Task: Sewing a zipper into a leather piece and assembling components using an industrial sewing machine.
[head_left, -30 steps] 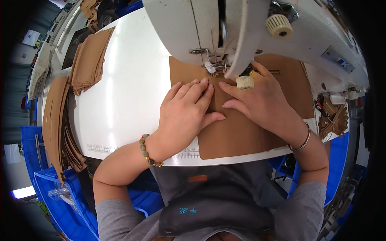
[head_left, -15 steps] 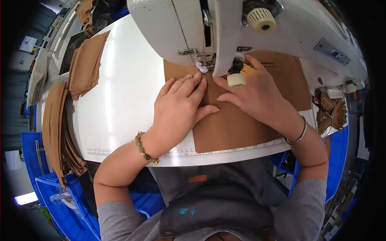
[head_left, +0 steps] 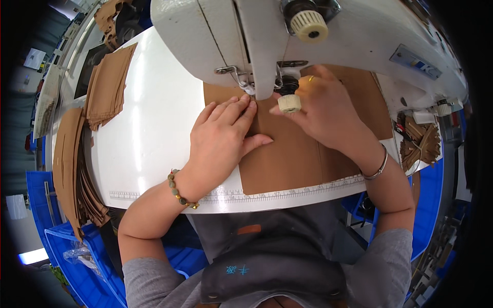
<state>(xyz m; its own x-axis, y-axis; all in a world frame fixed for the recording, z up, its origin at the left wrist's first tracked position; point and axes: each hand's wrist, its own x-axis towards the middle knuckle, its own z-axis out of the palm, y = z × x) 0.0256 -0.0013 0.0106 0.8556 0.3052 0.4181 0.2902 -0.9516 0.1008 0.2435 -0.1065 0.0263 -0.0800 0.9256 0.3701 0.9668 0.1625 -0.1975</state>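
Observation:
A brown, leather-like panel (head_left: 287,159) lies flat under the head of a white sewing machine (head_left: 205,41). My left hand (head_left: 218,133) rests on the panel's left part, palm down, fingers stretched close to the presser foot (head_left: 248,90) and thumb spread to the right. To the right of the foot, my right hand (head_left: 334,113) is over the panel, blurred by motion. A cream knob (head_left: 289,103) on the machine covers part of its fingers, so their grip cannot be made out.
Stacks of brown pieces lie on the left: flat ones (head_left: 109,84) farther off, longer ones (head_left: 68,164) overhanging the table edge. A bundle of brown strips (head_left: 420,141) sits at right. A ruler strip (head_left: 287,192) follows the front edge. Blue bins (head_left: 72,256) stand below.
My right thumb has drawn back from the panel's middle toward the machine knob, and that hand is now blurred. My left hand keeps its flat pose. The whole view has shifted slightly.

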